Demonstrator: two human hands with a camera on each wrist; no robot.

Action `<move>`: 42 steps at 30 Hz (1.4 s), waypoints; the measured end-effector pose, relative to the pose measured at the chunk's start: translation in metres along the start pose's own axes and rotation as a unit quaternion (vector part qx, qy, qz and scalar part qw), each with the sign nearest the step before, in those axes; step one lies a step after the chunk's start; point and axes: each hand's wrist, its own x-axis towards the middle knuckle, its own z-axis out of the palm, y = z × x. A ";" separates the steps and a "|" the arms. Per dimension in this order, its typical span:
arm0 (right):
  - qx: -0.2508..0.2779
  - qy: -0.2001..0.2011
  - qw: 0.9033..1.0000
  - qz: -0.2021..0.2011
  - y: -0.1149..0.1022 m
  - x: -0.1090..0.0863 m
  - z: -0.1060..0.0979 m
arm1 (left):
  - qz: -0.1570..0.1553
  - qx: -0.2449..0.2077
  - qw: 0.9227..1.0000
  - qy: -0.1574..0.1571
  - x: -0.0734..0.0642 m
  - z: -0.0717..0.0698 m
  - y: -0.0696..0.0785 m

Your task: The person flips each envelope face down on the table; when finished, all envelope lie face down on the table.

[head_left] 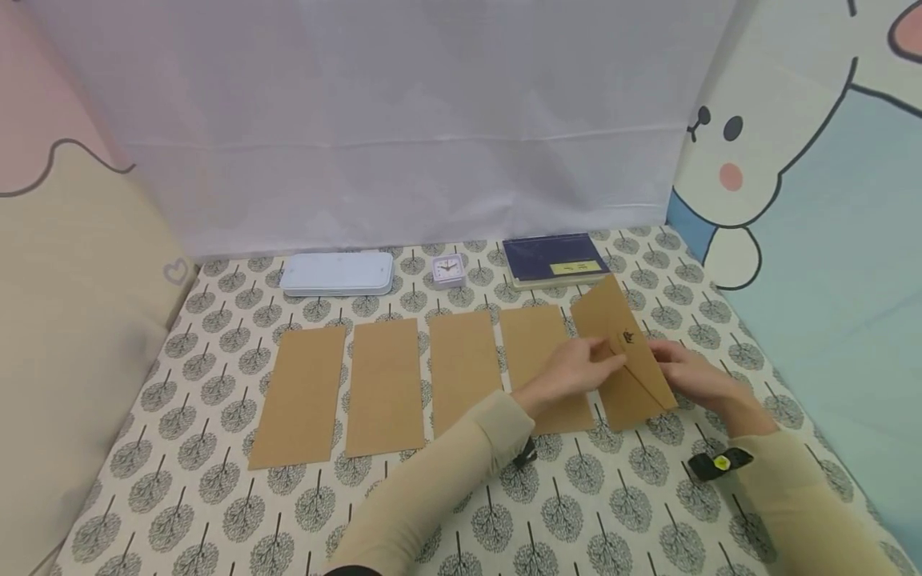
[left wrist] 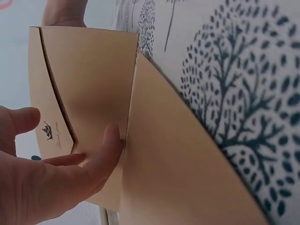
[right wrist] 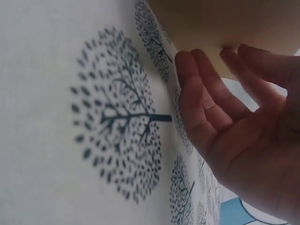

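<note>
A kraft-brown envelope (head_left: pixel 623 400) stands tilted at the right end of a row, its right side raised off the cloth. Its pointed flap (left wrist: pixel 56 119), printed with a small dark crown, faces my left hand (head_left: pixel 576 372). In the left wrist view, the fingers of that hand touch the envelope front near the flap's tip, and the thumb stays apart from it. Behind the raised side is my right hand (head_left: pixel 695 376), loosely bent fingers (right wrist: pixel 187 68) against the envelope's back. Another brown envelope (head_left: pixel 529 340) lies flat under the left wrist.
Further left lie several flat brown rectangles (head_left: pixel 385 388) in a row. Along the back stand a white case (head_left: pixel 337 272), a small lilac clock (head_left: pixel 448 270) and a dark blue book (head_left: pixel 551 254). A tree-patterned cloth (head_left: pixel 288 528) covers the table, and fabric walls enclose it.
</note>
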 end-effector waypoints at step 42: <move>-0.162 0.077 0.983 0.050 -0.015 0.004 0.008 | 0.019 -0.123 0.988 0.092 -0.006 -0.003 0.005</move>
